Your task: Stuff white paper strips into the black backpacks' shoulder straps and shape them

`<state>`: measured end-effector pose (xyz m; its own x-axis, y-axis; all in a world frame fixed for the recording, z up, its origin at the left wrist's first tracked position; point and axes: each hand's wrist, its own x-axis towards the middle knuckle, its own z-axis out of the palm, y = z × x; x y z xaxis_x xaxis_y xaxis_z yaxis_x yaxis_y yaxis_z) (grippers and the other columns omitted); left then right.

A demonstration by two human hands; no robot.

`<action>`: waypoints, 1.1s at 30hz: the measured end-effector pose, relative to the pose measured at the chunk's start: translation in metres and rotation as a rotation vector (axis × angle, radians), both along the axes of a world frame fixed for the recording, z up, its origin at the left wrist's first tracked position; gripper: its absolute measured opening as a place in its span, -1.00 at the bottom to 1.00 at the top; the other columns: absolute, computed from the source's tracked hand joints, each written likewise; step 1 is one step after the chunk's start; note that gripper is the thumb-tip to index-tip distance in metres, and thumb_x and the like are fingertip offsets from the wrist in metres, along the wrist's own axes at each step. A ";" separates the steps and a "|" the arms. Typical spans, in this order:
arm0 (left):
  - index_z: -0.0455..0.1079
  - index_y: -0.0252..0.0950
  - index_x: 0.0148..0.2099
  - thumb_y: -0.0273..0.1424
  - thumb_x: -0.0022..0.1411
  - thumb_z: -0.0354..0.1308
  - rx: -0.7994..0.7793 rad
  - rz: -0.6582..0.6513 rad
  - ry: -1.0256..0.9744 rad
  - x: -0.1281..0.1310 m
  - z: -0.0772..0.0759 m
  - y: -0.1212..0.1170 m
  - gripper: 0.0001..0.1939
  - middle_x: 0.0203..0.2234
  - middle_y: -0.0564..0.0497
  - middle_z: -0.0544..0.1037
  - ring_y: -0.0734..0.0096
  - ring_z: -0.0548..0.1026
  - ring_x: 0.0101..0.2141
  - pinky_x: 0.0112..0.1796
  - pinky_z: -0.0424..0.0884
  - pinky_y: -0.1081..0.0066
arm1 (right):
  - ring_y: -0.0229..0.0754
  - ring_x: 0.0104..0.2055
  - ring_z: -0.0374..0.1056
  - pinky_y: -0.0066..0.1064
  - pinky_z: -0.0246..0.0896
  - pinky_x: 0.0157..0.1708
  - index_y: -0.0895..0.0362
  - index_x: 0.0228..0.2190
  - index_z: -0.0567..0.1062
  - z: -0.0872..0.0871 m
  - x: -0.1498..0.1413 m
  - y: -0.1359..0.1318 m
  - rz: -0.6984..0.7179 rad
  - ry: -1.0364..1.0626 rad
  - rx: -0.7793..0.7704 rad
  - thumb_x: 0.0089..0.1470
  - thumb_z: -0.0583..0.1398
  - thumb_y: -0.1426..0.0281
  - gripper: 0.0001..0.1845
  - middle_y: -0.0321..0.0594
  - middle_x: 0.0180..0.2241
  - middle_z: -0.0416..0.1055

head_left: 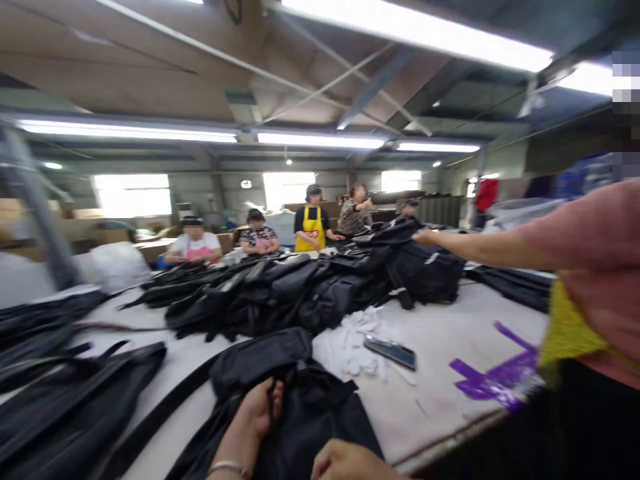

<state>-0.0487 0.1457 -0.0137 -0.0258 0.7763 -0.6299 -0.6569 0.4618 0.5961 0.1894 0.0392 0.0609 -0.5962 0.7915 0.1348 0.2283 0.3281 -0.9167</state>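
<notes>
A black backpack [320, 407] lies on the table in front of me, at the bottom middle of the head view. My left hand [260, 407], with a bangle at the wrist, has its fingers curled closed on the black fabric near the middle of the bag. Low in the picture, my right hand [350, 460] rests over the bag's near part with its fingers bent inward. The lower edge of the view cuts this hand off, and whatever its fingers pinch is hidden. A wide black strap [170, 400] runs from the bag toward the lower left.
A long heap of black bags [280, 287] crosses the pale table [430, 413]. White strips [350, 340], a phone [390, 352] and purple tape [495, 380] lie to the right. Another black bag [75, 407] is at left. A co-worker's arm [480, 247] reaches in; several people sit or stand beyond.
</notes>
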 end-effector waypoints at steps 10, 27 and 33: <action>0.30 -0.37 -0.24 -0.36 0.35 -0.01 0.012 0.073 -0.118 -0.025 -0.026 -0.008 -0.83 -0.39 -0.17 0.58 0.14 0.61 -0.36 -0.40 0.53 0.29 | -0.27 -0.50 0.25 -0.48 0.01 -0.51 0.18 -0.51 0.50 -0.077 -0.131 0.057 -0.161 -0.249 -0.073 -0.11 0.22 0.37 -0.88 -0.27 -0.55 0.41; 0.31 -0.39 -0.34 -0.39 0.36 0.03 0.070 0.097 -0.149 -0.025 -0.024 -0.015 -0.78 -0.53 -0.10 0.51 0.29 0.55 -0.51 -0.47 0.47 0.37 | -0.38 -0.67 0.06 -0.52 -0.02 -0.64 0.13 -0.50 0.32 -0.073 -0.134 0.067 -0.399 0.318 -0.747 0.06 0.05 0.42 -0.87 -0.43 -0.65 0.17; 0.29 -0.38 -0.35 -0.44 0.36 0.03 0.037 0.150 -0.082 -0.020 -0.023 -0.013 -0.80 -0.57 -0.02 0.46 0.37 0.54 -0.54 -0.53 0.44 0.46 | -0.45 -0.75 -0.32 -0.56 -0.44 -0.73 0.12 -0.37 0.30 -0.064 -0.133 0.045 -0.281 0.461 -1.031 0.19 -0.04 0.30 -0.80 -0.59 -0.72 -0.14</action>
<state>-0.0689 0.1329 -0.0370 -0.0929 0.7902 -0.6058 -0.7640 0.3336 0.5523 0.0561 0.0845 -0.0034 -0.4449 0.7485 -0.4917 -0.2501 -0.6310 -0.7343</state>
